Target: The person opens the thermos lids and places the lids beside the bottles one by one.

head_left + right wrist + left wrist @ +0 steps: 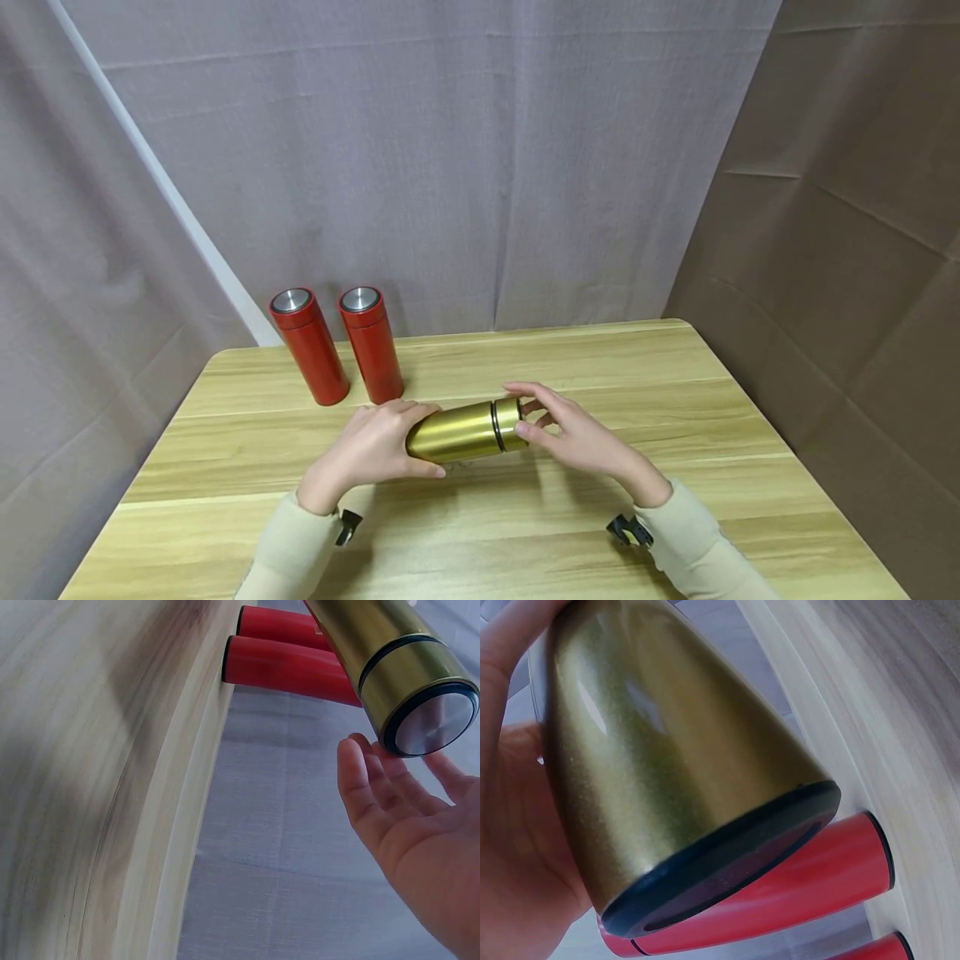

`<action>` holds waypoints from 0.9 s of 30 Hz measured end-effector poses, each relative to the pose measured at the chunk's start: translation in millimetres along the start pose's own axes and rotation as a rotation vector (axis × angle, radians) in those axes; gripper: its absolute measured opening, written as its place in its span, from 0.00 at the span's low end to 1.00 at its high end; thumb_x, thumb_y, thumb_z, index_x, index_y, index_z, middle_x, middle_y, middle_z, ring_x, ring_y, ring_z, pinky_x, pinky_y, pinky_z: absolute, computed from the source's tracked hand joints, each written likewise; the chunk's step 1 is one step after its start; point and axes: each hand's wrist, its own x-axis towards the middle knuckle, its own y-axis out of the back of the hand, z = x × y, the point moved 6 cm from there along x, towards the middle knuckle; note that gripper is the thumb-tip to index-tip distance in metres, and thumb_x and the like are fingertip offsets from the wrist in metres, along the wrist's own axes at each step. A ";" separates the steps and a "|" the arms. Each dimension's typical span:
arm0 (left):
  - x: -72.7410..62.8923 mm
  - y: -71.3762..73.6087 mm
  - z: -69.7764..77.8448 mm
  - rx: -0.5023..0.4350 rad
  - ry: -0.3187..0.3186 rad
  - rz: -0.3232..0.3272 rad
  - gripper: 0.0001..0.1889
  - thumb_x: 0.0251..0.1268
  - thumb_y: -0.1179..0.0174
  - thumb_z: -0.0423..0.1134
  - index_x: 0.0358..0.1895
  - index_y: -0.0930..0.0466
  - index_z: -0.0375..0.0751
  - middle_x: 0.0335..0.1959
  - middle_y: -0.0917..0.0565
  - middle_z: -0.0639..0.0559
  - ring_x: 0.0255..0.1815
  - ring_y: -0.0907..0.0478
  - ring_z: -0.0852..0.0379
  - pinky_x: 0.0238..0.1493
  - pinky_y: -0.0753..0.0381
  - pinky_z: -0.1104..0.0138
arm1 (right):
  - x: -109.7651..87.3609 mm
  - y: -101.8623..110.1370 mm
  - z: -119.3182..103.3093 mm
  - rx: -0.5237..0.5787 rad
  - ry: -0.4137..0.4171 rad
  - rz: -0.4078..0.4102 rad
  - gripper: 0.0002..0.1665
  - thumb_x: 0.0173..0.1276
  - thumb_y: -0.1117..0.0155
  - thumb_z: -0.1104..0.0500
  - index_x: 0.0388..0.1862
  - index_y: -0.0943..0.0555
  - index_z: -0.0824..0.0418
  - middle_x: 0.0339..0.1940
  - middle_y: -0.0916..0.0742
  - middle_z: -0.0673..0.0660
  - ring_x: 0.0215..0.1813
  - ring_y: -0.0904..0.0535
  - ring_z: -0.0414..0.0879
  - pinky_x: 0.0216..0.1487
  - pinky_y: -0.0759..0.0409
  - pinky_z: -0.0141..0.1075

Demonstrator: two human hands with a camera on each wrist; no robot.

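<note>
Clasping the gold flask (453, 434) in the left hand (378, 442), four o'clock from the red flasks (375, 357), cap (509, 422) toward three, with right hand (581, 437) loosely unclenched alongside—best to brace firmly, align squarely!

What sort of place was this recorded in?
Probably a small curtained-off recording corner, though the wider room is out of view: plain cloth hangings rise behind and beside a wood-grain table, and a small black device shows at each wrist.
</note>
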 end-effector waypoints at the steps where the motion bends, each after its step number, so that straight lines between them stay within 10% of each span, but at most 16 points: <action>1: -0.1 0.1 0.2 0.000 -0.002 0.001 0.44 0.38 0.25 0.70 0.62 0.20 0.52 0.50 0.15 0.56 0.46 0.19 0.62 0.33 0.26 0.61 | 0.0 -0.2 0.9 -0.001 -0.009 0.001 0.33 0.76 0.39 0.51 0.76 0.35 0.52 0.71 0.25 0.54 0.58 0.21 0.48 0.56 0.22 0.44; 27: -0.3 1.3 3.6 0.002 -0.016 0.014 0.42 0.38 0.24 0.68 0.61 0.19 0.52 0.52 0.15 0.56 0.49 0.19 0.62 0.36 0.24 0.58 | -5.1 2.0 -4.1 0.056 0.056 0.035 0.38 0.68 0.30 0.54 0.74 0.32 0.52 0.70 0.24 0.53 0.60 0.22 0.51 0.58 0.22 0.49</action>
